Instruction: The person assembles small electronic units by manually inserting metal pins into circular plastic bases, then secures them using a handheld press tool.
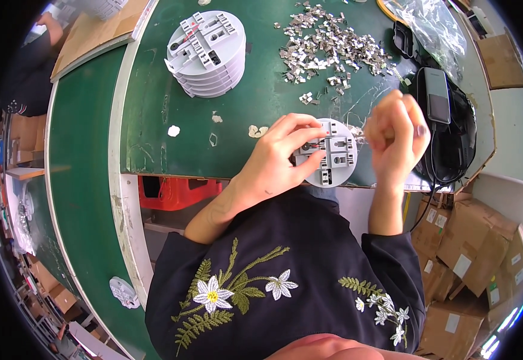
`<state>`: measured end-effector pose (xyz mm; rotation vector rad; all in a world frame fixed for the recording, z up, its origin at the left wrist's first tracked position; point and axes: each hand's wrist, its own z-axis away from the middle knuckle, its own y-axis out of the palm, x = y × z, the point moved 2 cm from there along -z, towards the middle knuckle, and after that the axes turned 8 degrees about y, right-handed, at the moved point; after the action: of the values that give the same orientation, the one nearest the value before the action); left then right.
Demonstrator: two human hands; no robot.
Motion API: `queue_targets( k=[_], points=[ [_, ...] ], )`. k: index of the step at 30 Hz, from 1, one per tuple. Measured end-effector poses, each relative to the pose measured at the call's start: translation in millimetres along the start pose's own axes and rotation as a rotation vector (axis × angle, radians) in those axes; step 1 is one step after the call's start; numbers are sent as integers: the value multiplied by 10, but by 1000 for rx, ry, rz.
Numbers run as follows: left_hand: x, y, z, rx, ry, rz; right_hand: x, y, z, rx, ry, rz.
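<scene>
My left hand point(276, 153) grips the left side of a round light-grey plastic base point(348, 165) at the table's front edge, thumb and fingers on its moulded top. Slots, raised blocks and a small red mark show on that top. To the right of the base and apart from it, my right hand point(396, 135) is raised with its fingers curled closed. Whatever those fingers may hold is hidden. Farther back lies a loose pile of small bent metal clips point(333, 51). A stack of similar grey round bases point(210, 78) stands at the far left.
The green worktable point(213, 150) carries a black tray point(459, 144) with a grey power bank point(437, 96) and cable at the right. Clear plastic bags point(432, 30) lie behind it. Cardboard boxes point(471, 240) fill the right floor; a red stool point(180, 193) is under the table. Another person point(33, 72) is far left.
</scene>
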<state>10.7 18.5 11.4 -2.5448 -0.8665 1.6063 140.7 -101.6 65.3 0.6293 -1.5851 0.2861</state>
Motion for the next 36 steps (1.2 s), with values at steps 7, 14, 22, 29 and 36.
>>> queue_targets(
  k=[7, 14, 22, 29, 36],
  points=[
    [5, 122, -111, -35, 82, -166, -234, -236, -394, 140, 16, 919],
    [47, 130, -94, -74, 47, -107, -306, -188, -360, 265, 89, 988],
    [31, 107, -101, -98, 17, -95, -3, -159, -111, 361, 40, 878],
    [6, 124, -116, -136, 72, -145, -12, -156, 122, 312, -61, 881],
    [22, 149, -98, -160, 120, -165, -20, -131, 137, 333, -27, 887]
  ],
)
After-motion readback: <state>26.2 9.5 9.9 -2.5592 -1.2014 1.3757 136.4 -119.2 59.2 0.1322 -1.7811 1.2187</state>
